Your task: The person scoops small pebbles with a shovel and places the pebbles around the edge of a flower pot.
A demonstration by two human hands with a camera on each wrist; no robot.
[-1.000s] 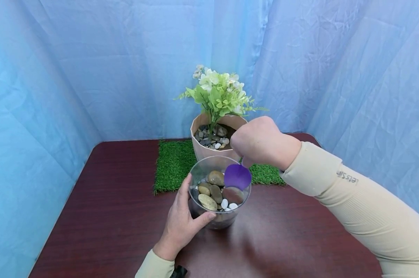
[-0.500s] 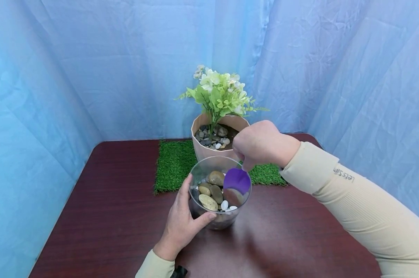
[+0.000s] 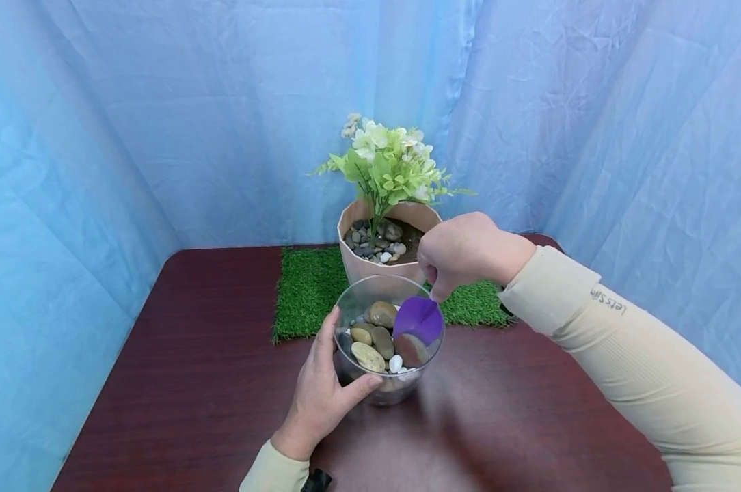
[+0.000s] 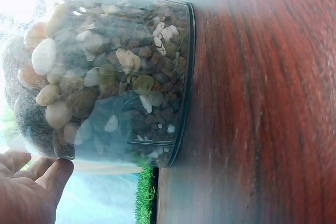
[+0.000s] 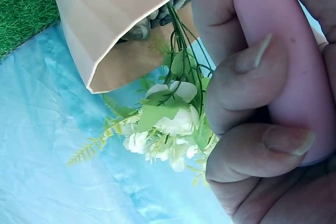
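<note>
My left hand (image 3: 316,394) grips the near left side of a clear container (image 3: 390,393), thumb along the front and fingers round the far left. Inside lie large brown stones (image 3: 383,342) and a few white pebbles; smaller stones (image 4: 79,100) fill it lower down in the left wrist view. My right hand (image 3: 465,253) curls round the pink handle (image 5: 294,72) of a trowel. The trowel's purple blade (image 3: 419,320) points down inside the container at the right, behind a reddish-brown stone (image 3: 411,350), its tip hidden by that stone.
Just behind the container stands a pale pink flowerpot (image 3: 370,272) with small stones, dark soil and a white-flowered plant (image 3: 392,160). Under it is a strip of artificial grass (image 3: 309,297). The dark red table (image 3: 210,369) is backed by blue curtains (image 3: 253,123).
The trowel blade has gone down lower behind the reddish-brown stone, and my right hand has shifted slightly right. My left hand and the container stay where they were.
</note>
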